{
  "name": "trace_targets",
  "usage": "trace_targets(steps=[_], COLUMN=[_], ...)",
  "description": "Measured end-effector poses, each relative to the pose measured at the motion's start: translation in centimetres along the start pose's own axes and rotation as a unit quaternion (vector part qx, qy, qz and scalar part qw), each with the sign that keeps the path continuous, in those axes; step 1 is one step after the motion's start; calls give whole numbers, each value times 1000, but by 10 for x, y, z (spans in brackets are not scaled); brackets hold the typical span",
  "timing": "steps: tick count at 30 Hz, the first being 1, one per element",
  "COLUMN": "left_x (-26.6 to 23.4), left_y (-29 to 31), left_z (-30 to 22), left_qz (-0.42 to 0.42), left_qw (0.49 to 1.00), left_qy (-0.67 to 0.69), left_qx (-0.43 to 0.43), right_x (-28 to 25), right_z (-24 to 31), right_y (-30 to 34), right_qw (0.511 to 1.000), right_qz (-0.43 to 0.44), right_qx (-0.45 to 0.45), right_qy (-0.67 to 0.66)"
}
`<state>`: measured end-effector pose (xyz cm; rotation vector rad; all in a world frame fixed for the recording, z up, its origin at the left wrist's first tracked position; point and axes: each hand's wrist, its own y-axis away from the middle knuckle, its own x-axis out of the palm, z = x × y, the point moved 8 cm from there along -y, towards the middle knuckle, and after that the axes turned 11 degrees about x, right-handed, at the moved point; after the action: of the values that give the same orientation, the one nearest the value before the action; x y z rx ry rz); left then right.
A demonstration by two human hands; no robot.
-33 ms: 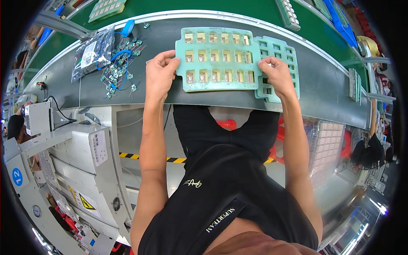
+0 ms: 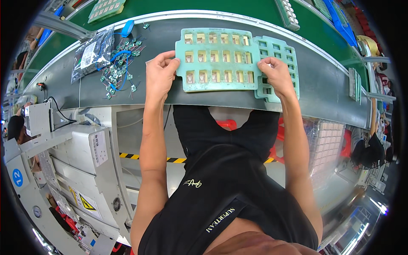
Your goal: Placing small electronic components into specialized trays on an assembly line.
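At the upper left of the frame a clear plastic bag (image 2: 91, 55) lies on the grey workbench (image 2: 323, 91), with a blue cable (image 2: 123, 42) and a scatter of small green electronic components (image 2: 119, 72) just to its right. None of these touch the hands.

Right of the scatter, the left hand (image 2: 160, 75) sits at the left edge of a pale green component tray (image 2: 216, 59). Its fingers are curled narrow around that edge, thumb on top, gripping the tray. The tray lies flat in the upper centre of the frame, stretched between the two hands, its rows of rectangular pockets each holding a small part. The near long edge of the tray sits close to the front rim of the bench.

A second green tray (image 2: 289, 57), with empty-looking openings, lies under the right end of the first one and sticks out past it toward the upper right. The right hand (image 2: 277, 74) is closed over the spot where the two trays overlap, fingers bent and pressing down on the right edge of the upper tray; whether it also grips the lower tray cannot be told.

Further right, near the frame's right rim, a small stack of green trays (image 2: 354, 83) stands on the bench, well apart from the hands.
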<state>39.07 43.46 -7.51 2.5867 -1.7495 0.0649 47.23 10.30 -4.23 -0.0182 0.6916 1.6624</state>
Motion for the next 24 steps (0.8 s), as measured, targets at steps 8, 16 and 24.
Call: trace_targets(steps=[8,16,24], left_x=[0,1,0], left_y=[1,2,4], left_z=[9,15,22], left_qz=[5,-6,-1], left_qw=[1000,1000,999], left_qy=[-15,-5,-25], left_qx=[-9,-20,-24], right_x=[4,4,2], right_z=[-5,-11,-19], right_y=[-5,-8,-13], right_qw=[1000,1000,997], right_qz=[1,-3,-21], right_qx=[-11,-1,-1], right_qy=[10,23,73])
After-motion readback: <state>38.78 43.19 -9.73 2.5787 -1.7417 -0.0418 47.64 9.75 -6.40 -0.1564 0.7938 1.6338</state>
